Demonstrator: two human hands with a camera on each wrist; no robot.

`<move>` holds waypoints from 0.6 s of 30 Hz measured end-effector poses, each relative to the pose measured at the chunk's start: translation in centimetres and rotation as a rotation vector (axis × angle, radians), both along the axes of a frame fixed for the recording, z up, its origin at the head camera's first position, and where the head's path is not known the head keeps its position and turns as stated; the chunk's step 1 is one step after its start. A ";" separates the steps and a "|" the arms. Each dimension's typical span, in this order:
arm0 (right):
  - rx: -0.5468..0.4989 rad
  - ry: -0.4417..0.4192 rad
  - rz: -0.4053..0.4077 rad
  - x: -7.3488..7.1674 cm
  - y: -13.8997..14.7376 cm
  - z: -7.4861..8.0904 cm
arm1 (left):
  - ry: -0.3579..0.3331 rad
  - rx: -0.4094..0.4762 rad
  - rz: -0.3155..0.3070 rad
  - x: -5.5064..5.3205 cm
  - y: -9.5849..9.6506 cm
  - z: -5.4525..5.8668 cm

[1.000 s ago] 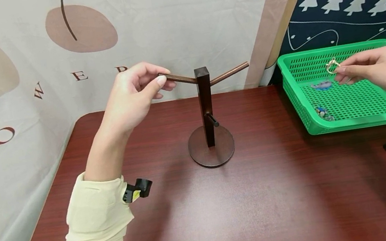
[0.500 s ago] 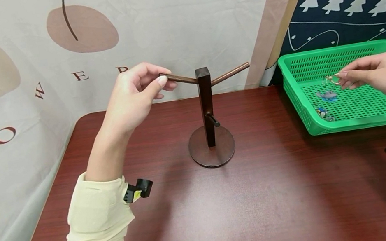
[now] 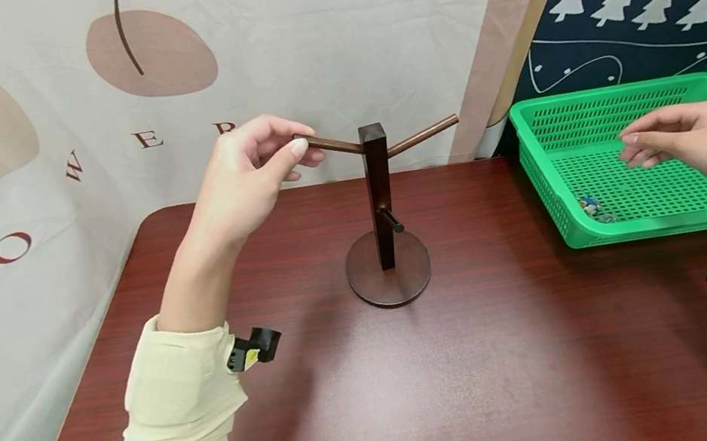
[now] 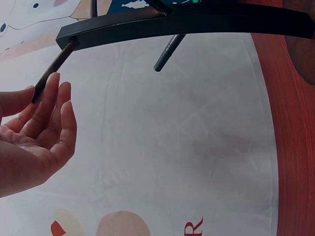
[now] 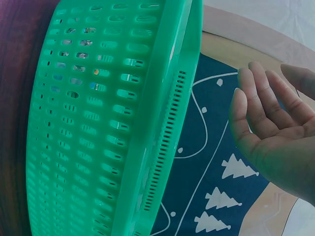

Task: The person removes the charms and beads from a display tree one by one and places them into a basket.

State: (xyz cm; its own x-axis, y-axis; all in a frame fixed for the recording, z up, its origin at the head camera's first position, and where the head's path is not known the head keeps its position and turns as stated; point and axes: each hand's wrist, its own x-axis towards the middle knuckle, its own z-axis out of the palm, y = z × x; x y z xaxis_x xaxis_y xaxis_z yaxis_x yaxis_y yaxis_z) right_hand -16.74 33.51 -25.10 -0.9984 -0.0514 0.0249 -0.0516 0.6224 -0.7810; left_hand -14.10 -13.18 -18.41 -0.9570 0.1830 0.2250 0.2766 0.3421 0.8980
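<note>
A dark brown wooden stand (image 3: 380, 193) with a round base and several pegs stands upright on the table. My left hand (image 3: 243, 172) pinches the end of its upper left peg (image 3: 335, 145) between thumb and fingers; the left wrist view confirms this hold. Over the green basket (image 3: 663, 227) hovers my right hand (image 3: 691, 139), its fingers loosely bent. In the right wrist view the right hand (image 5: 275, 108) shows thumb and fingers apart, holding nothing visible. Small blue and grey trinkets (image 3: 593, 207) lie in the basket's near left corner; their exact kind is too small to tell.
The reddish-brown table (image 3: 458, 372) extends in front of the stand. A light printed cloth (image 3: 299, 38) hangs behind, with a dark tree-patterned part (image 3: 650, 1) at the right. Another peg (image 3: 454, 120) juts out to the right, and a lower one (image 3: 392, 221) points forward.
A gold-coloured ring with a grey-blue charm hanging below was pinched in my right hand. The hand lowered slightly and let go; ring and charm are out of sight. My left hand stays put.
</note>
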 end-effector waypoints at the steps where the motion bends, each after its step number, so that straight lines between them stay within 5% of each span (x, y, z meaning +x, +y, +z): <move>1: 0.000 -0.001 0.001 0.0 0.0 0.0 | 0.000 0.001 0.002 0.0 0.0 0.0; 18: -0.020 0.020 0.032 0.7 -1.6 0.3 | -0.001 0.012 -0.010 0.1 -0.4 -0.4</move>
State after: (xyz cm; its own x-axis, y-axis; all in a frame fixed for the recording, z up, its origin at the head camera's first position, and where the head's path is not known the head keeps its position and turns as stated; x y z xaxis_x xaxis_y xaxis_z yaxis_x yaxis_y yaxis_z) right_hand -16.01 31.96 -24.84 -0.9955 -0.0824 0.0465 -0.0870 0.6045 -0.7918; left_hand -14.04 -13.54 -18.80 -0.9554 0.1898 0.2261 0.2789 0.3289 0.9022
